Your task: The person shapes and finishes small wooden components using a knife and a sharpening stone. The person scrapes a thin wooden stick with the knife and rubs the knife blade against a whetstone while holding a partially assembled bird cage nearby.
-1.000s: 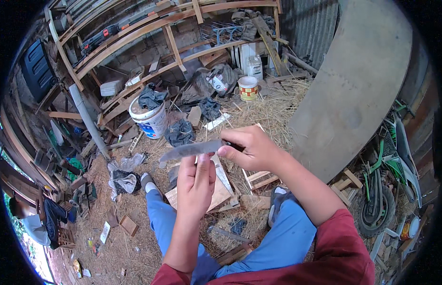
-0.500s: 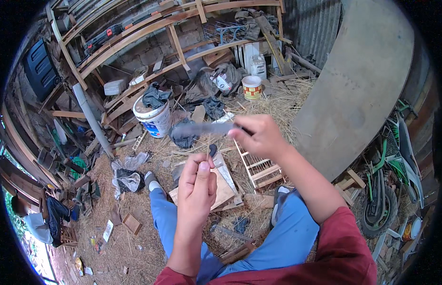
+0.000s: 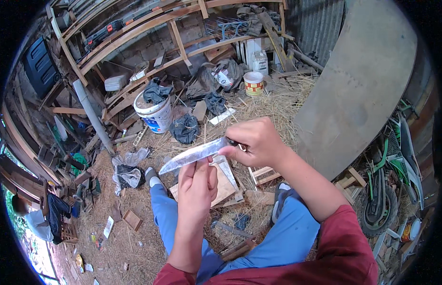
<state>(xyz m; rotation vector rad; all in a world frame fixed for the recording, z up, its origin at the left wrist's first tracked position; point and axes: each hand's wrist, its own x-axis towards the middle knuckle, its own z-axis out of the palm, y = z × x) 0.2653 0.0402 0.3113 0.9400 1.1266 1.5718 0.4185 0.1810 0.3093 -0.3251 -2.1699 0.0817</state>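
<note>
The silvery, broad-bladed metal knife with a dark handle [image 3: 195,156] extends leftward from my right hand [image 3: 254,140], its tip slightly lower than its base. My right fingers are wrapped around the handle, with the thumb pressed forward near the base of the blade. My left hand [image 3: 196,187] is upright, its thumb and forefinger pinched together just below the lower edge of the blade; the tip of the knife projects past them to the left. Half a second ago a small black curved piece stood above these fingertips; the blade now hides that spot, and I cannot tell whether metal touches skin.

Beneath my hands, a pale, flat wooden board [image 3: 225,189] lies on the straw-strewn ground [image 3: 131,249], between my legs in blue trousers [image 3: 287,232]. A pale, slatted wooden frame [image 3: 265,178] lies to its right, partly covered by my right hand and forearm.

Farther out, a crumpled black plastic bag [image 3: 184,128] rests just beside a large white plastic bucket with a blue label [image 3: 157,117]. At the right, a green-and-white two-wheeler [image 3: 383,190] stands near a large, curved-looking grey sheet [image 3: 358,80].
</note>
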